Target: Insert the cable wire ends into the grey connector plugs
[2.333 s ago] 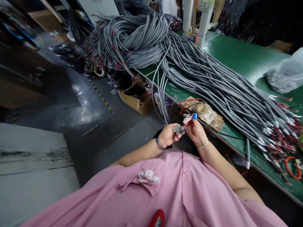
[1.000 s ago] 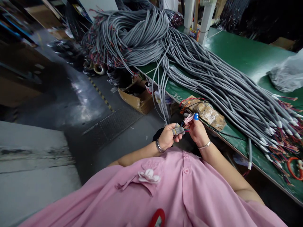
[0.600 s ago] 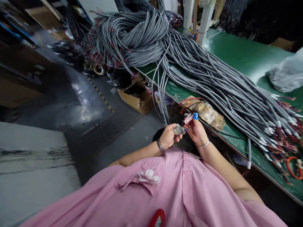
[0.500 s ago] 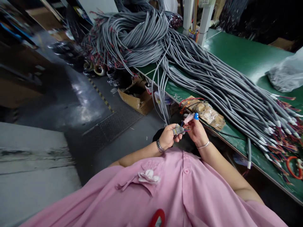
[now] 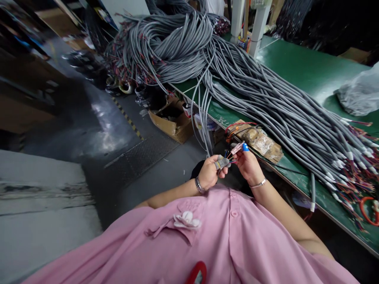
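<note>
My left hand (image 5: 209, 172), with grey and yellow fabric covers on its fingertips, is closed round the end of a grey cable. Thin coloured wires (image 5: 227, 154) in blue, orange and red fan out from its grip. Close beside it, my right hand (image 5: 248, 167) has its fingers pinched together at the tips of these wires. One of its fingertips wears a blue cover (image 5: 245, 146). A pale pinkish-white piece (image 5: 237, 148) sits by that cover; whether it is a finger wrap or a separate item I cannot tell. The fingers partly hide the wires.
Long grey cables (image 5: 266, 86) lie heaped along the green table (image 5: 291, 59). A taped brown block (image 5: 263, 144) rests at its near edge. An orange-red ring-shaped handle (image 5: 363, 209) lies at right, a clear plastic bag (image 5: 359, 92) behind. An open cardboard box (image 5: 168, 126) stands on the floor.
My right hand has shifted slightly right and down, and its wrist has turned a little. The wires at my left fingertips now show more spread out. My left hand stays nearly in place.
</note>
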`<move>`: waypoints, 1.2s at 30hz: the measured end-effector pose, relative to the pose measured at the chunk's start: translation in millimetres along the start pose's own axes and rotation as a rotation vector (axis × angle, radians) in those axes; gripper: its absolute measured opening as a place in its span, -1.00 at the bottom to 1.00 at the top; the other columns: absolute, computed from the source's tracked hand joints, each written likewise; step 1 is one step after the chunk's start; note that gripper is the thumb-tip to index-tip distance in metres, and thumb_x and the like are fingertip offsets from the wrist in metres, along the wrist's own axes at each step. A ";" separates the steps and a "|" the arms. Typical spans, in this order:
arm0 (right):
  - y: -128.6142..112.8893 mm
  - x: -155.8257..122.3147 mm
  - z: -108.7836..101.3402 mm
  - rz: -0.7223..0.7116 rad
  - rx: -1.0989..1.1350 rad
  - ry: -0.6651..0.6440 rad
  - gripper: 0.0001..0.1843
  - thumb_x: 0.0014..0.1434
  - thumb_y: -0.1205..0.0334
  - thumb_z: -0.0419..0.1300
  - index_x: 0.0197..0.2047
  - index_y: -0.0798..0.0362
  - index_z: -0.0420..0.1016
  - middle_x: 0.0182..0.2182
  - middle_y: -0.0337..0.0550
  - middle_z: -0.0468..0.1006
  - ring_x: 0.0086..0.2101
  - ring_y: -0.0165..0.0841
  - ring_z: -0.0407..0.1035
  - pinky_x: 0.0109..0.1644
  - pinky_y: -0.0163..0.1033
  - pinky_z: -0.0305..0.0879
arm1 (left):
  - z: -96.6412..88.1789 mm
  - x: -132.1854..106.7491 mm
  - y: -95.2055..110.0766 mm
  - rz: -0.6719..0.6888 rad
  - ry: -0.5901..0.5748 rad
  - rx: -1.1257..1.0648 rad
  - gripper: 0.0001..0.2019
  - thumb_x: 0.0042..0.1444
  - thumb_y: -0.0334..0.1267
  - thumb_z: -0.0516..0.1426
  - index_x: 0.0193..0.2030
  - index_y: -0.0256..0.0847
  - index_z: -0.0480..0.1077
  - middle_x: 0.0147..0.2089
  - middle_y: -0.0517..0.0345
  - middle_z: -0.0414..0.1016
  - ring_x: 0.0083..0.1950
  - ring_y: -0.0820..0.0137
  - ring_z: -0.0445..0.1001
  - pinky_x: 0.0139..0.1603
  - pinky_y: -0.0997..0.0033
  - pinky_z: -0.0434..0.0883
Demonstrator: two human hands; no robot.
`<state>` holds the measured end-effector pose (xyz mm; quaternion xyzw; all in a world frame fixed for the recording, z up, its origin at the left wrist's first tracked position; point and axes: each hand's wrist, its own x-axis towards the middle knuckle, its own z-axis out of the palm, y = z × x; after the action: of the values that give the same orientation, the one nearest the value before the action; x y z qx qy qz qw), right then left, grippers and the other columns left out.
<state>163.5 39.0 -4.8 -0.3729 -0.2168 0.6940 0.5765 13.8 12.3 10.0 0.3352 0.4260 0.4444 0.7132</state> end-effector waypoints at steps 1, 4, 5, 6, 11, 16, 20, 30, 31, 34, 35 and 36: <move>0.3 0.6 -0.3 0.004 0.010 0.002 -0.62 0.10 -0.12 0.26 -0.29 0.05 0.53 -0.44 -0.24 0.51 -0.50 -0.49 0.30 -0.44 -0.37 0.30 | 0.6 1.4 -0.1 -0.001 0.001 -0.005 -0.74 -0.03 -0.11 0.25 -0.46 -0.29 0.38 -0.63 0.21 0.40 -0.73 0.58 0.23 -0.72 0.57 0.11; 0.7 2.9 -1.2 0.003 0.040 -0.004 -0.64 0.09 -0.12 0.27 -0.29 0.04 0.54 -0.45 -0.26 0.50 -0.50 -0.49 0.29 -0.41 -0.35 0.32 | 0.8 6.3 -2.2 -0.004 0.011 -0.013 -0.75 -0.03 -0.12 0.24 -0.45 -0.29 0.39 -0.63 0.21 0.40 -0.72 0.58 0.24 -0.72 0.57 0.11; 0.8 3.6 -1.4 -0.007 0.041 -0.009 -0.64 0.09 -0.11 0.28 -0.29 0.04 0.54 -0.45 -0.25 0.50 -0.49 -0.48 0.29 -0.40 -0.35 0.32 | 0.4 7.9 -3.3 -0.005 0.013 -0.012 -0.75 -0.03 -0.12 0.24 -0.45 -0.29 0.39 -0.63 0.21 0.41 -0.72 0.57 0.25 -0.72 0.57 0.12; 0.8 4.3 -1.5 -0.019 0.038 -0.013 -0.65 0.09 -0.10 0.28 -0.30 0.04 0.54 -0.44 -0.25 0.51 -0.47 -0.47 0.30 -0.39 -0.35 0.32 | -0.2 9.4 -4.6 -0.006 0.014 -0.010 -0.75 -0.03 -0.12 0.24 -0.45 -0.29 0.39 -0.63 0.20 0.41 -0.72 0.57 0.25 -0.72 0.57 0.12; 1.8 5.2 -2.1 -0.045 0.029 -0.024 -0.65 0.09 -0.10 0.28 -0.31 0.03 0.56 -0.37 -0.20 0.56 -0.40 -0.44 0.36 -0.37 -0.35 0.32 | -2.4 12.8 -10.0 -0.013 -0.017 0.022 -0.75 -0.01 -0.12 0.23 -0.44 -0.29 0.40 -0.63 0.19 0.41 -0.72 0.57 0.25 -0.71 0.57 0.12; 0.4 2.2 -3.1 0.024 0.045 -0.012 -0.58 0.08 -0.18 0.25 -0.27 0.03 0.54 -0.39 -0.21 0.56 -0.45 -0.46 0.36 -0.43 -0.36 0.31 | -2.3 7.8 -8.8 -0.019 -0.023 0.034 -0.74 -0.01 -0.10 0.23 -0.45 -0.29 0.39 -0.63 0.19 0.41 -0.72 0.58 0.24 -0.72 0.58 0.10; -4.5 0.1 -3.5 0.123 0.068 -0.031 -0.45 0.05 -0.32 0.18 -0.32 0.05 0.52 -0.42 -0.19 0.55 -0.48 -0.45 0.37 -0.44 -0.35 0.36 | -2.9 -0.2 -5.7 -0.014 -0.005 0.033 -0.73 -0.02 -0.09 0.24 -0.45 -0.29 0.38 -0.63 0.20 0.41 -0.72 0.59 0.23 -0.72 0.58 0.10; -8.4 -6.4 -1.0 0.072 -0.041 -0.013 -0.63 0.11 -0.11 0.25 -0.28 0.06 0.53 -0.39 -0.19 0.56 -0.51 -0.49 0.36 -0.48 -0.38 0.36 | -0.6 -1.2 -5.5 0.056 0.088 -0.031 -0.74 -0.06 -0.09 0.24 -0.40 -0.26 0.39 -0.59 0.20 0.43 -0.68 0.56 0.28 -0.68 0.55 0.14; -7.6 -6.6 -2.0 0.071 -0.050 -0.016 -0.61 0.10 -0.13 0.25 -0.28 0.06 0.53 -0.38 -0.18 0.56 -0.51 -0.49 0.36 -0.47 -0.38 0.36 | -0.5 -0.6 -6.2 0.059 0.090 -0.025 -0.73 -0.06 -0.08 0.24 -0.40 -0.27 0.39 -0.59 0.20 0.43 -0.68 0.56 0.28 -0.68 0.55 0.14; -4.2 -4.1 -4.9 0.070 -0.078 -0.039 -0.57 0.07 -0.17 0.26 -0.28 0.06 0.54 -0.37 -0.18 0.56 -0.50 -0.49 0.35 -0.45 -0.37 0.35 | 0.2 0.9 -7.9 0.068 0.080 -0.008 -0.74 -0.05 -0.09 0.23 -0.40 -0.27 0.39 -0.59 0.21 0.42 -0.68 0.57 0.27 -0.68 0.55 0.13; -2.7 -2.5 -5.7 0.075 -0.086 -0.049 -0.56 0.07 -0.19 0.25 -0.29 0.05 0.54 -0.37 -0.19 0.55 -0.49 -0.49 0.35 -0.44 -0.37 0.35 | 0.7 1.4 -8.1 0.070 0.076 -0.006 -0.75 -0.04 -0.09 0.23 -0.40 -0.26 0.39 -0.59 0.22 0.42 -0.68 0.57 0.27 -0.68 0.55 0.13; -0.9 -0.9 -6.4 0.073 -0.100 -0.052 -0.55 0.07 -0.21 0.24 -0.30 0.05 0.54 -0.39 -0.20 0.54 -0.50 -0.48 0.34 -0.44 -0.36 0.34 | 1.5 1.9 -8.0 0.074 0.074 -0.006 -0.75 -0.04 -0.09 0.22 -0.41 -0.26 0.38 -0.59 0.22 0.42 -0.68 0.57 0.27 -0.68 0.55 0.13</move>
<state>169.1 37.6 -7.9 -0.3906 -0.2523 0.7123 0.5257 18.4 10.8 3.2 0.3320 0.4379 0.4839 0.6811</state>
